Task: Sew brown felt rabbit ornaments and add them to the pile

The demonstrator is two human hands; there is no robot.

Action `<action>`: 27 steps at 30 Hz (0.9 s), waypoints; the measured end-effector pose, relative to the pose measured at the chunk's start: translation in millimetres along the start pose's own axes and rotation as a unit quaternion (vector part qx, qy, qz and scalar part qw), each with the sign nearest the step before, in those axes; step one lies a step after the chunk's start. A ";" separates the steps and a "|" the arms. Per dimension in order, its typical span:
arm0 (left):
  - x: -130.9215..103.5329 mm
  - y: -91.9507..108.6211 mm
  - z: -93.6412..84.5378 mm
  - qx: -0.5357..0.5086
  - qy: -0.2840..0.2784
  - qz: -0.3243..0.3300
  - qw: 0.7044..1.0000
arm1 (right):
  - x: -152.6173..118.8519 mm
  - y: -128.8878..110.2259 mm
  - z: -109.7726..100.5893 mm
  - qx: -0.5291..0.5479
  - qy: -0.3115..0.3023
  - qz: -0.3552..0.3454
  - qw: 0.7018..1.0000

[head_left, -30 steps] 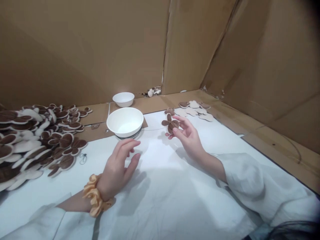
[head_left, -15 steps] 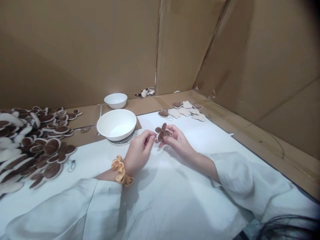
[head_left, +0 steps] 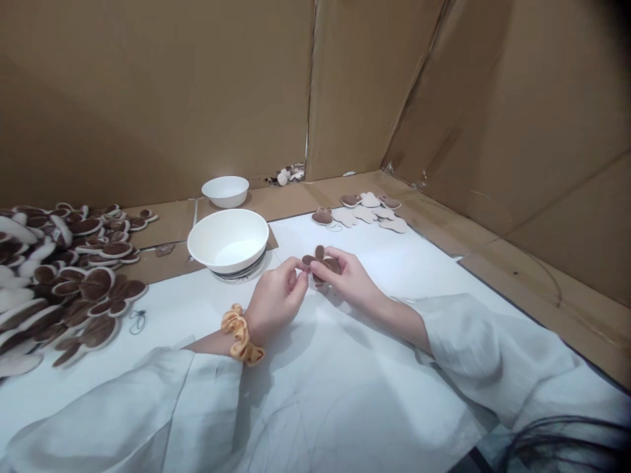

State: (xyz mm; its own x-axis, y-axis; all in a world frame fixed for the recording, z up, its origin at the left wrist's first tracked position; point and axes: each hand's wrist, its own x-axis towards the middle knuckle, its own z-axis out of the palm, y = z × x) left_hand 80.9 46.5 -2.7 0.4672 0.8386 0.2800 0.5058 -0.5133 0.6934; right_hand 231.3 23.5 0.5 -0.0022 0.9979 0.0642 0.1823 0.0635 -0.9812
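Your right hand [head_left: 353, 281] pinches the brown petalled patch [head_left: 320, 252], likely steadying it | left hand [head_left: 276, 293]: beside it, pinch unclear

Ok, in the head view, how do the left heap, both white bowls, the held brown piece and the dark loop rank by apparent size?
1. Heap
2. Nearer white bowl
3. Far white bowl and brown piece: too close to rank, the piece being partly covered
4. Dark loop
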 end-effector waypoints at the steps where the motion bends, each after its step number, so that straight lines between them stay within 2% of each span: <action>1: 0.1 -0.2 0.3 0.000 0.000 -0.002 1.000 | 0.0 0.4 0.7 0.000 0.006 0.002 1.000; 9: 3.3 -3.8 0.2 -0.036 0.017 -0.001 0.999 | 7.8 10.7 -1.3 -0.076 0.060 -0.022 0.995; 19: 7.1 -8.2 3.0 -0.029 0.032 0.017 0.999 | 17.2 18.8 -4.2 -0.115 0.079 -0.047 0.989; 22: 3.5 -9.3 2.1 -0.018 0.039 0.034 0.998 | 26.6 25.3 -15.2 -0.112 0.102 -0.041 0.988; 25: -2.3 -10.5 0.0 0.002 0.024 0.067 0.997 | 37.1 25.9 -37.5 -0.114 0.195 -0.010 0.974; 27: -3.6 -12.3 -0.5 0.020 0.008 0.075 0.997 | 39.9 20.9 -48.9 -0.109 0.205 -0.004 0.973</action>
State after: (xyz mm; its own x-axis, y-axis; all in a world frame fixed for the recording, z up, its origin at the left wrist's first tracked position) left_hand 72.6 49.9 -11.9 0.5280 0.7541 0.3905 0.4592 -0.6404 0.6157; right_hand 283.2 64.1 -8.5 0.3803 0.9065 0.1834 0.3874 0.0239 -0.9216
